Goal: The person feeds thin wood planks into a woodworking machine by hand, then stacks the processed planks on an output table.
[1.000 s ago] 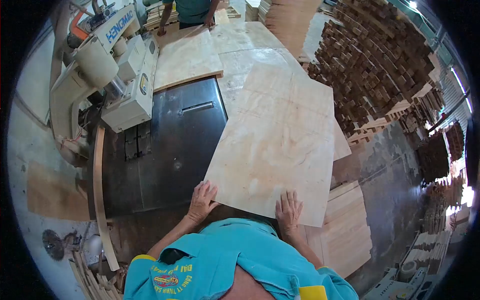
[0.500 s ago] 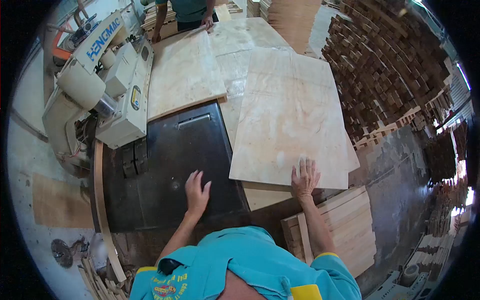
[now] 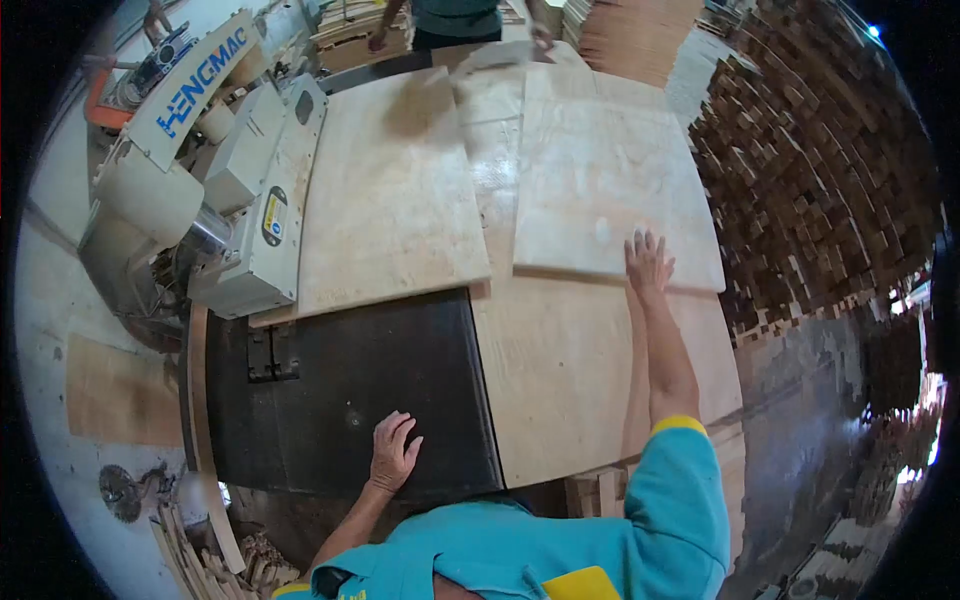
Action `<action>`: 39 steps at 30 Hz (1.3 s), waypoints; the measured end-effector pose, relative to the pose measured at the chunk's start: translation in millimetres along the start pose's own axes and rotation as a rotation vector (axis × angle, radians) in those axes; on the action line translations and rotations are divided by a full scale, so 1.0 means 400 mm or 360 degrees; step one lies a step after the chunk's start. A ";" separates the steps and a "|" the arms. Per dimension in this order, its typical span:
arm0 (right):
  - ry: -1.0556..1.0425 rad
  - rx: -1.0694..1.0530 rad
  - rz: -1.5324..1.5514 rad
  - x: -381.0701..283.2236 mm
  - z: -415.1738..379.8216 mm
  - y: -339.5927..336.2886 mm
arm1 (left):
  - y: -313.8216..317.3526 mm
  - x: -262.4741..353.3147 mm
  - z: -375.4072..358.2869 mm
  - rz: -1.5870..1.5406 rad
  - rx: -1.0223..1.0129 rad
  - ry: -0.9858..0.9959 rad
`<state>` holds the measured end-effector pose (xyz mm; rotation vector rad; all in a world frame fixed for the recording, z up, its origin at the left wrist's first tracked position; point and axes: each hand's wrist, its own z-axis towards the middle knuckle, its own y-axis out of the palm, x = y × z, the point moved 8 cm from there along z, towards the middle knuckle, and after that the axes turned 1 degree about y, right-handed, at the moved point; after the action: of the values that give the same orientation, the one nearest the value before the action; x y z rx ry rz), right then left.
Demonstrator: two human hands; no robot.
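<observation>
A pale plywood panel [image 3: 615,170] lies over the wooden sheet [image 3: 560,370] on the right. My right hand [image 3: 650,262] rests flat on its near edge, arm stretched out and fingers spread. Over the black machine table [image 3: 330,420], near its front edge, hovers my left hand [image 3: 396,450], fingers loosely apart with nothing in them. Beyond that hand, a second plywood panel [image 3: 390,190] lies along the white machine housing [image 3: 262,215], covering the far part of the black table.
A co-worker [image 3: 455,22] stands at the far end. The HENGMAC machine arm [image 3: 195,90] rises at left. Stacked wood pieces [image 3: 810,180] fill the right side. Below the table are a saw blade [image 3: 120,490] and wood strips [image 3: 195,550].
The right panel has slid away from me with my right hand on it, baring the sheet beneath. The left panel has come nearer over the black table. The co-worker's hands have left it.
</observation>
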<state>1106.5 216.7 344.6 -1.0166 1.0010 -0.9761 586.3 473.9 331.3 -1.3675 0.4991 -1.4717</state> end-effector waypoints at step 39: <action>-0.0045 -0.0253 0.1143 -0.007 -1.003 -0.138 | -0.313 -0.075 -0.460 -0.0044 0.0628 -0.0111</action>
<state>713.0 125.5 313.2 -0.7029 1.3055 -0.2919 366.1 488.8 371.6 -1.1097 0.1337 -1.4471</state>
